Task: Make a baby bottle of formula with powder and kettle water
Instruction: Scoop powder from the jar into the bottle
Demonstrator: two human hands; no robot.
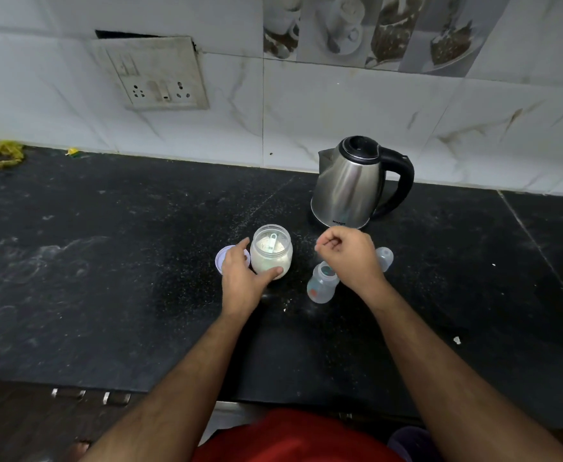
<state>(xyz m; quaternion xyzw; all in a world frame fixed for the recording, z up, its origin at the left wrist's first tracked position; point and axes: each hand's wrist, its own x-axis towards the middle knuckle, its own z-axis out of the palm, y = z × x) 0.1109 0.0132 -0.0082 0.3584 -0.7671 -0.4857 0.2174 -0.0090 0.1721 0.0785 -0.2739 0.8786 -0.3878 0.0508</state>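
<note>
On the black stone countertop (106, 278), the left hand (243, 275) cupped the open clear powder jar (271, 253), white scoop (272, 242) inside. The right hand (348, 253), fingers curled shut and empty, hovered over the uncapped clear baby bottle (321, 285). The steel kettle (353, 185) stood near the back edge.

Dim, soft; edges prob. warped

One kettle (350, 185), one jar (271, 253) (open), one bottle (321, 283), two lids (222, 260).
</note>
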